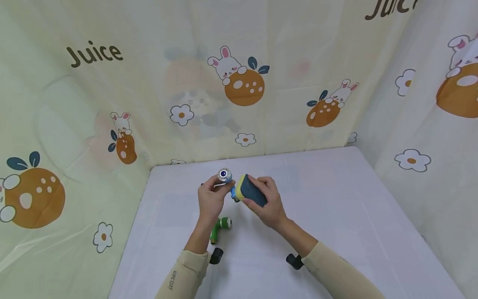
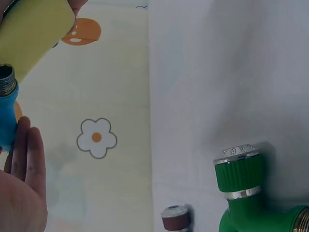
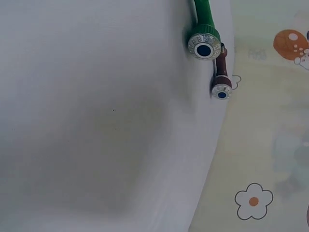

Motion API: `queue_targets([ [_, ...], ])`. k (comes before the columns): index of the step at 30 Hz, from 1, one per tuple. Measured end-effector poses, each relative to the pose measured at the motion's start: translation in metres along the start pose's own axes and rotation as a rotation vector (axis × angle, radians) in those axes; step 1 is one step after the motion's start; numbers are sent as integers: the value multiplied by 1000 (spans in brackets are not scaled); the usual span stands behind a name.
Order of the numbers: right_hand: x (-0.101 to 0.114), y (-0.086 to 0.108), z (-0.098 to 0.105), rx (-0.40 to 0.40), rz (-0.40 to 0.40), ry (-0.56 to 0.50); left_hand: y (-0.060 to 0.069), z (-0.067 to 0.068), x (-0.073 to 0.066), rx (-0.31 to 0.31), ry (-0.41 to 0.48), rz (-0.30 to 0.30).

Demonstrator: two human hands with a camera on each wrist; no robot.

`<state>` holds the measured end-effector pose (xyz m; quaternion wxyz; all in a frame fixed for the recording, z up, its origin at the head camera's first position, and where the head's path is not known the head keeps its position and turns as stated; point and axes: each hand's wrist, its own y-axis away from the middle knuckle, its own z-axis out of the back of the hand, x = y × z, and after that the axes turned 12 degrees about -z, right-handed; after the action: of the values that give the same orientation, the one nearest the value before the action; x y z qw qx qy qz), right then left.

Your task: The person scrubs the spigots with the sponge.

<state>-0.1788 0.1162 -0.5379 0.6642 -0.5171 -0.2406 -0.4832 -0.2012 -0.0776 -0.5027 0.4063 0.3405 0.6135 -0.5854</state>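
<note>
My left hand pinches a blue hose spray nozzle near its head, and the silver dial face points toward the head camera. In the left wrist view the threaded end of the blue nozzle shows above the fingers. A sponge, yellow with a dark blue-green side, is gripped between the thumb and fingers of my right hand. Its yellow side lies against or very near the nozzle's lower part; contact is partly hidden. The right wrist view shows neither the right hand nor the sponge.
A green spray nozzle lies on the white table, below the left forearm. Beyond it lies a smaller dark red nozzle, mostly hidden in the head view. A printed curtain hangs behind and along the table's sides.
</note>
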Motion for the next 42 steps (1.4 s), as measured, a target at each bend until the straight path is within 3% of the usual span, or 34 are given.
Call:
queue_targets([
  [4,0,1,-2,52,-13,55,-1,-1,0,-15,-19,-53],
  [12,3,0,-3,52,-52,122,1,-3,1,-8,-61,-129],
  [18,3,-1,-3,47,-81,127,2,-4,0,1,-35,-125],
  [25,5,-3,-4,52,-190,80,5,-5,-2,20,37,-122],
  [30,3,-5,-4,41,-223,67,6,-5,1,52,34,-128],
  [37,-3,-4,-4,-9,-217,60,6,-4,-1,153,-11,-108],
  [42,-5,-3,-5,-46,-195,10,5,-4,-3,129,75,-58],
])
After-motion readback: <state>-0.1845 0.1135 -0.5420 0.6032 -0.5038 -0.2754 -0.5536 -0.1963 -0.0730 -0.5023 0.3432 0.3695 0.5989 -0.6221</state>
